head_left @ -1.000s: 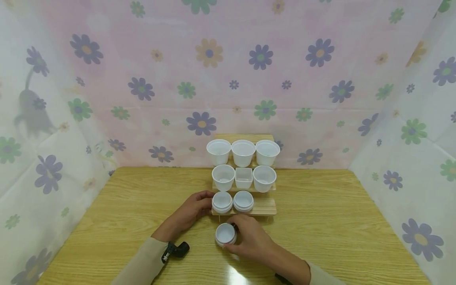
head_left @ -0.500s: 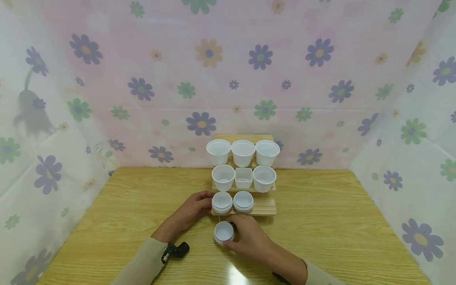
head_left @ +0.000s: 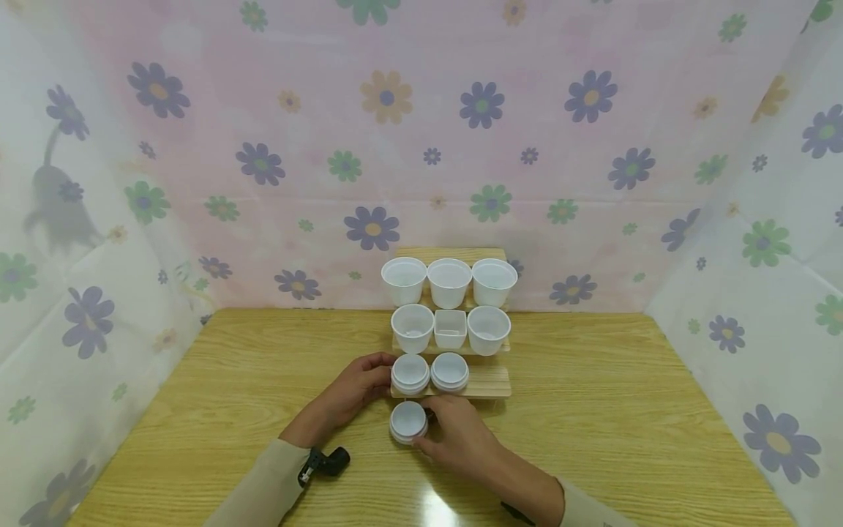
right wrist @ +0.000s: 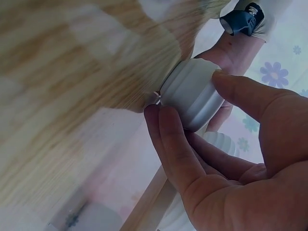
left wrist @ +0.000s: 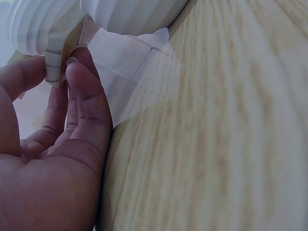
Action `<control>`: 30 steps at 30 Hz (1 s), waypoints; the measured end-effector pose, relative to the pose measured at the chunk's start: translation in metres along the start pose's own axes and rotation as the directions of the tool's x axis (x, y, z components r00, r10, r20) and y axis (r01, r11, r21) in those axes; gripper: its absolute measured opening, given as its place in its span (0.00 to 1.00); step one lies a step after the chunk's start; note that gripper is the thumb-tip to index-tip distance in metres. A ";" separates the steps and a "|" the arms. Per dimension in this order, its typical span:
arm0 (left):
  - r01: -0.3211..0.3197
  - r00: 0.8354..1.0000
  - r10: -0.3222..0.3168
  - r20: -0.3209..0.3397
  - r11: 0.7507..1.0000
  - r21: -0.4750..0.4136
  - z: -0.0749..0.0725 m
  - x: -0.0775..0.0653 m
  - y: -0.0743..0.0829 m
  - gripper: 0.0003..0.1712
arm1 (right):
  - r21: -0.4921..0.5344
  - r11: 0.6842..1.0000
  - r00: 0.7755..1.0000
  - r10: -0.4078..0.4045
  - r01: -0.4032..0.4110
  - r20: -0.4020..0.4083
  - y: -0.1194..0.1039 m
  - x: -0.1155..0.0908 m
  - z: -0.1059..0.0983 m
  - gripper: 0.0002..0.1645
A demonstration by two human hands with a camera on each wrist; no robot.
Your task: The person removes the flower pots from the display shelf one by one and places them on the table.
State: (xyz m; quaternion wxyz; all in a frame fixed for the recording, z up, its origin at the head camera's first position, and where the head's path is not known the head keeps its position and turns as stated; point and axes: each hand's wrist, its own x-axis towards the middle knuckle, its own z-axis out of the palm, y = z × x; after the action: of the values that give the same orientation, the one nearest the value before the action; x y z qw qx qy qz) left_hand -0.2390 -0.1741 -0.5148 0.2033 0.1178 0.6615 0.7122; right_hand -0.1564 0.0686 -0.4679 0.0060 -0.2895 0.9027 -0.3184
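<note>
My right hand point(head_left: 463, 438) pinches a small white ribbed pot point(head_left: 407, 420) between thumb and fingers, just in front of the lowest step. In the right wrist view the pot point(right wrist: 192, 94) is gripped by its side, close to the tabletop. My left hand point(head_left: 356, 389) holds the left end of the lowest step of a wooden tiered stand point(head_left: 489, 380). The left wrist view shows the thumb and fingers pinching that board end point(left wrist: 54, 62). Two similar ribbed pots point(head_left: 410, 372) stand on this step, at its left and middle.
On the middle step are two round white cups point(head_left: 488, 328) with a square cup point(head_left: 451, 329) between them. Three larger white cups point(head_left: 449, 281) line the top step. The stand rests on a wood-grain table point(head_left: 276, 359), backed by a flowered cloth point(head_left: 395, 168).
My right hand has shifted the held pot slightly left and toward the stand. The left hand has kept its place on the step.
</note>
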 end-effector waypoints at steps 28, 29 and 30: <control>-0.004 1.000 0.004 -0.003 1.000 0.007 0.000 -0.001 0.001 0.20 | 0.029 1.000 0.999 -0.009 0.010 -0.040 -0.008 -0.006 -0.012 0.23; -0.004 1.000 0.004 -0.002 1.000 0.006 0.000 -0.001 0.000 0.20 | 0.025 1.000 0.999 -0.010 0.011 -0.042 -0.009 -0.007 -0.014 0.22; -0.002 1.000 0.002 -0.001 1.000 0.006 0.000 -0.001 0.000 0.20 | 0.025 1.000 0.999 -0.013 0.014 -0.046 -0.010 -0.008 -0.016 0.22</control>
State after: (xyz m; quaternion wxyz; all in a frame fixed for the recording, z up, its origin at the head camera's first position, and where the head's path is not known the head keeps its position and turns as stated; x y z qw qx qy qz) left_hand -0.2379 -0.1748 -0.5148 0.2018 0.1186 0.6634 0.7107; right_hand -0.1480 0.0754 -0.4507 -0.0130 -0.2881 0.8965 -0.3362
